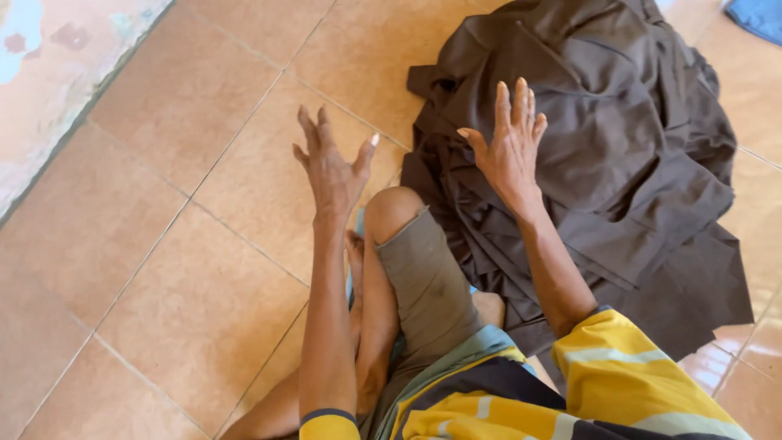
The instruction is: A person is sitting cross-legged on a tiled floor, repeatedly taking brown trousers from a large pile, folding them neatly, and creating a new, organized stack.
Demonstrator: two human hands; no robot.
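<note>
Right hand (511, 151) hovers, fingers spread, over the dark cloth pile (619, 163) (holding nothing). Left hand (332, 167) is spread too, above bare tile floor (163, 244) beside it

The pile of cloth (603, 155) is dark brown and plain. The floor tiles (163, 269) are orange-tan with grey lines between. The sleeves (635, 383) are yellow with dark navy and light blue stripes. The shorts (428, 285) are grey-brown.

Tiled floor (163, 269) lies open leftward — dark cloth pile (619, 163) blocks right.
</note>
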